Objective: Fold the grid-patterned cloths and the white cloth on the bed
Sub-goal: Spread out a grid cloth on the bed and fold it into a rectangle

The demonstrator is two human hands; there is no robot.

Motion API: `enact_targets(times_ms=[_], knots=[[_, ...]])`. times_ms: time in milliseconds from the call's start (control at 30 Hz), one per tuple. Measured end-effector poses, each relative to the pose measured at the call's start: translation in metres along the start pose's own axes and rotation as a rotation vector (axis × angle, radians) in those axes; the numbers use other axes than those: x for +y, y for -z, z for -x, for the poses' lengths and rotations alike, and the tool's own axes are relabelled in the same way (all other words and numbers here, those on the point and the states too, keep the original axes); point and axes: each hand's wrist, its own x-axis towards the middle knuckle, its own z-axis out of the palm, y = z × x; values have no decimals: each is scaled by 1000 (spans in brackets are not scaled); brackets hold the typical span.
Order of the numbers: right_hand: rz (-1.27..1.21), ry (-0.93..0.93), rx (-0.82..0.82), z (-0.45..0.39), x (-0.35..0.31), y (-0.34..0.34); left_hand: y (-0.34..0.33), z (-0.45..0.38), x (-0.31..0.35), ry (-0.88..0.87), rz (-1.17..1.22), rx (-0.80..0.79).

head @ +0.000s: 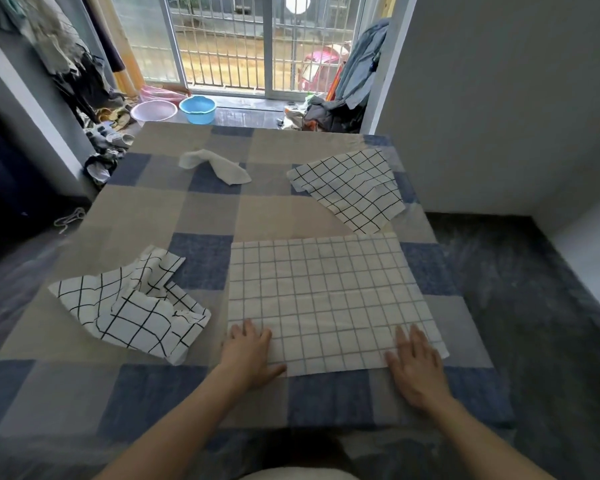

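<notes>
A pale cloth with a fine grey grid lies spread flat on the bed in front of me. My left hand rests palm down on its near left corner, fingers apart. My right hand presses flat on its near right corner. A crumpled cloth with a bold black grid lies to the left. Another black-grid cloth lies flat at the far right, slightly rumpled. A small white cloth sits bunched at the far middle of the bed.
The bed has a blue, grey and tan checked cover. Beyond its far edge stand a blue basin and a pink basin on the floor by a barred window. Clothes hang at the left, and a grey wall rises on the right.
</notes>
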Motion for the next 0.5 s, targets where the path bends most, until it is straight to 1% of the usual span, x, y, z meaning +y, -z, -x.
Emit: enact_targets(times_ms=[100,167,200,233,300,333,400,433,500], knots=[[7,-89,-13,2,31,8,6,2,0,-19,-12,2],[21,-108,-13,1,29,12,11,4,0,-32,-42,-4],[25,-98,34,0,23,13,12,5,0,-39,-54,-7],[35,-58,105,1,16,15,12,6,-1,-47,-62,-9],[67,112,208,3,-4,18,11,6,-2,-56,-63,-11],[75,218,209,4,-15,17,11,5,-3,-56,-60,-17],[58,376,142,7,-35,14,11,3,-3,-51,-56,-37],[39,402,102,8,-44,12,12,2,-3,-49,-56,-46],[-2,398,76,6,-51,11,11,0,-4,-49,-57,-53]])
